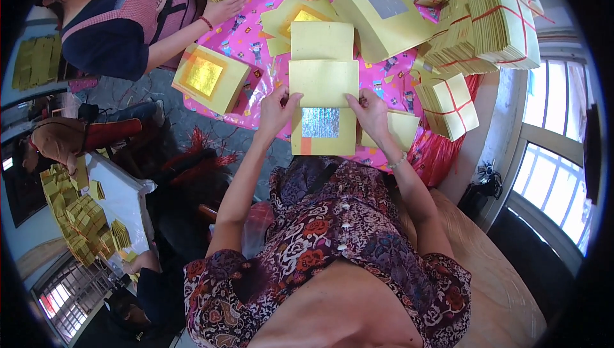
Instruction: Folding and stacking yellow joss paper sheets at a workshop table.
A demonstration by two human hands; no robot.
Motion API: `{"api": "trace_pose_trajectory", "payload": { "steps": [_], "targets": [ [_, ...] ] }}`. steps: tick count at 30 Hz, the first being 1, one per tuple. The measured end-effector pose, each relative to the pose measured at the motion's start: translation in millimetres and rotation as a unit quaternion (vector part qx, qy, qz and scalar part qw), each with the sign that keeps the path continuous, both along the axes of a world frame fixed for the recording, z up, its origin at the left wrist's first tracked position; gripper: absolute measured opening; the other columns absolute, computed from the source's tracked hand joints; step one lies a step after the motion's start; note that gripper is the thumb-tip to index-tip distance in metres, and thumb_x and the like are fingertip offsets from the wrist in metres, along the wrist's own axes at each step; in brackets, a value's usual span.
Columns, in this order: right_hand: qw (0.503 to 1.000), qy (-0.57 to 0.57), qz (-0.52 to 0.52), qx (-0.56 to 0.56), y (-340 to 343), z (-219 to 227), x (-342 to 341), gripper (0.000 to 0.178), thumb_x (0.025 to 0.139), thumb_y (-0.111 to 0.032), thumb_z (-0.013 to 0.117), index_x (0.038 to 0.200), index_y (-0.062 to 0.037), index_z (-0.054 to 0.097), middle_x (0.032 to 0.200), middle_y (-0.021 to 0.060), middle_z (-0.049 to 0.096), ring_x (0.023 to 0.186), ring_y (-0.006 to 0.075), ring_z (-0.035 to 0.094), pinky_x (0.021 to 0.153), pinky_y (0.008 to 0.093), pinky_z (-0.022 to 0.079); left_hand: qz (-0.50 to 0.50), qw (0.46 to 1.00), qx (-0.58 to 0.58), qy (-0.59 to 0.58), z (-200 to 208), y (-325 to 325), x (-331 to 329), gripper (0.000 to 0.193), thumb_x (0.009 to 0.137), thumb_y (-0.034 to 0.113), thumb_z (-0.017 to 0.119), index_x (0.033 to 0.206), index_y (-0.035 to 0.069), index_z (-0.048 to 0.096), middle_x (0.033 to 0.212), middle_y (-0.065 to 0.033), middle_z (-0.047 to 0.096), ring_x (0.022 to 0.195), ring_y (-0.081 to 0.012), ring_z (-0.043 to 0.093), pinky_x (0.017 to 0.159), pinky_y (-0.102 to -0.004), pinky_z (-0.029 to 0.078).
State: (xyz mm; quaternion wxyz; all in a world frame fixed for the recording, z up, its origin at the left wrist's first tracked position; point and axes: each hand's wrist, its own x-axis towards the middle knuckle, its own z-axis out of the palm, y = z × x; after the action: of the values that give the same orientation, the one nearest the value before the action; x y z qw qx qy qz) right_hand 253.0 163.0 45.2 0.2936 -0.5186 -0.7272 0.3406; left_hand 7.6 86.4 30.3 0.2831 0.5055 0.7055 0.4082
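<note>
While both hands, left hand [276, 110] and right hand [369, 112], pinch one yellow sheet [323, 83] above the silver-foil stack [323, 132], tied bundles [448, 106] lie finished right of it; many loose sheets [300, 18] remain beyond it.

Counter [256, 41] in front of me wears a bright pink plastic cover with small cartoon figures; the cover hangs over the near edge. Floor [192, 124] below it is grey, littered with scraps. Window [550, 156] on my right: white frame, several panes, strong daylight coming through, sill curving along the counter's end. I sit on a pale wooden bench [505, 284]. Second counter [125, 201] to my left, white top. Barred window [70, 293] low on the left, daylight there too. Blue-grey wall [19, 233] beside it.
</note>
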Motion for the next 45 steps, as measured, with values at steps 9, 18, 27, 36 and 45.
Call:
{"api": "trace_pose_trajectory", "payload": {
  "steps": [9, 18, 27, 36, 45],
  "targets": [
    [0.998, -0.044, -0.008, -0.04, 7.8, 0.4, -4.3, 0.039, 0.084, -0.031, 0.072, 0.067, -0.0003, 0.054, 0.054, 0.0113, 0.052, 0.047, 0.0252, 0.051, 0.048, 0.0392, 0.039, 0.014, 0.999, -0.03, -0.043, -13.1, 3.3, -3.2, 0.022, 0.089, 0.019, 0.069, 0.082, -0.001, 0.061, 0.065, -0.0023, 0.062, 0.06, -0.0055, 0.052, 0.053, -0.0257, 0.042],
    [0.997, -0.072, 0.001, -0.029, 8.9, 5.4, -1.8, 0.041, 0.085, -0.033, 0.071, 0.068, 0.0, 0.055, 0.056, 0.0131, 0.054, 0.048, 0.0271, 0.052, 0.049, 0.0406, 0.041, 0.04, 0.997, -0.027, -0.062, -7.3, 2.5, 1.6, 0.029, 0.085, 0.023, 0.071, 0.073, 0.0, 0.056, 0.059, -0.0057, 0.06, 0.053, -0.01, 0.052, 0.05, -0.0302, 0.042],
    [0.995, -0.094, 0.001, -0.027, 12.7, 5.1, -2.0, 0.041, 0.084, -0.035, 0.07, 0.068, -0.0001, 0.055, 0.056, 0.0136, 0.056, 0.05, 0.0283, 0.056, 0.049, 0.0408, 0.042, 0.046, 0.988, -0.087, -0.121, -19.9, 11.9, -3.7, 0.024, 0.086, 0.02, 0.073, 0.079, 0.002, 0.059, 0.066, -0.0004, 0.062, 0.058, -0.0044, 0.052, 0.049, -0.0227, 0.039],
    [0.994, -0.105, 0.002, -0.011, 17.2, -2.0, 0.4, 0.041, 0.084, -0.034, 0.07, 0.067, 0.0001, 0.056, 0.058, 0.0151, 0.057, 0.052, 0.0305, 0.059, 0.05, 0.0419, 0.043, 0.051, 0.988, -0.057, -0.131, -17.1, 17.6, -2.0, 0.032, 0.081, 0.027, 0.077, 0.073, 0.003, 0.057, 0.06, -0.0008, 0.057, 0.054, -0.0064, 0.049, 0.049, -0.0255, 0.039],
    [0.993, -0.119, -0.002, -0.006, 22.2, -7.2, 1.1, 0.041, 0.083, -0.036, 0.071, 0.07, 0.0, 0.058, 0.061, 0.0163, 0.06, 0.057, 0.0329, 0.062, 0.053, 0.0433, 0.046, 0.056, 0.99, -0.087, -0.1, -10.4, 23.0, 5.1, 0.033, 0.08, 0.029, 0.077, 0.074, 0.003, 0.057, 0.062, -0.0044, 0.06, 0.054, -0.013, 0.055, 0.052, -0.0311, 0.044]
  ]
}}
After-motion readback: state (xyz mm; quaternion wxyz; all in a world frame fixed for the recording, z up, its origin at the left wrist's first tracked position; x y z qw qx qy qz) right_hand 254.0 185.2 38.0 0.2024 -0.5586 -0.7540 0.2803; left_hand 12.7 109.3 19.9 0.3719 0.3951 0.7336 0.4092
